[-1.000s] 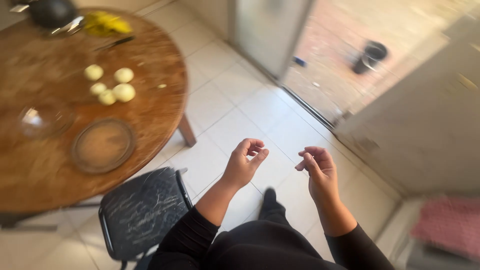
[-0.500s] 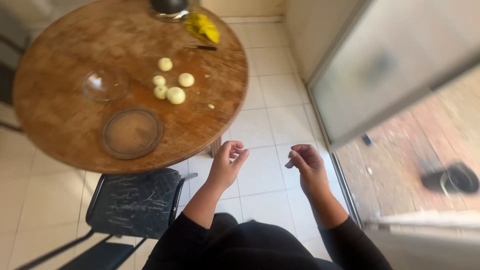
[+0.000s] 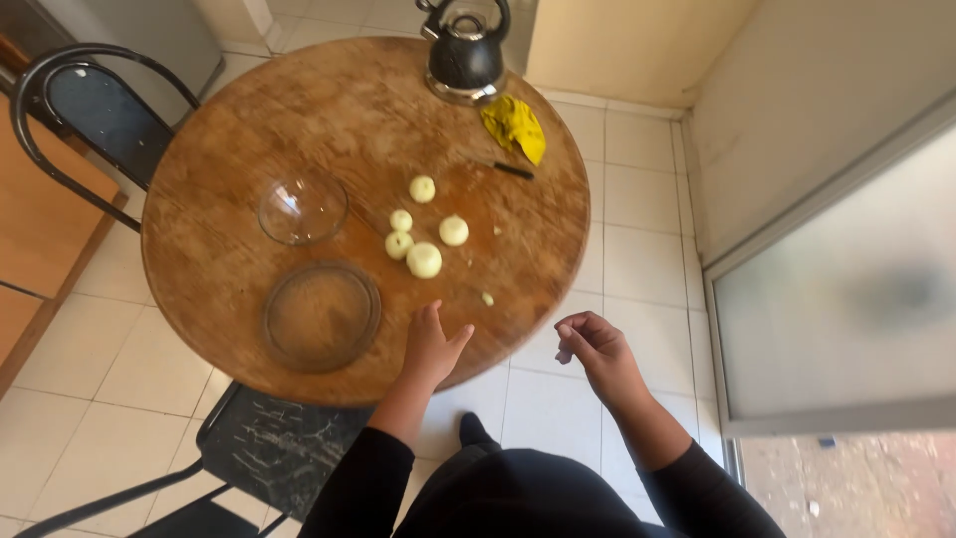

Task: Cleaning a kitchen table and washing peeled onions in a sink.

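Those four peeled onions [image 3: 424,259] sit mid-bench, just past the left hand [image 3: 431,346], which is flat, open and empty. They look light, firm and probably slick, so I'd cup one whole. The right hand [image 3: 591,346] is loosely curled off the bench [image 3: 229,269] edge, holding nothing I can see.

Table: a round wooden table [image 3: 249,179] is seen on the tiled floor.
Middle: four peeled onions [image 3: 425,235] are laid together.
Left of the onions: a glass bowl [image 3: 303,207] and a glass lid [image 3: 322,316].
Behind the onions: a kettle [image 3: 466,55], a yellow cloth [image 3: 515,127] and a knife [image 3: 508,169].
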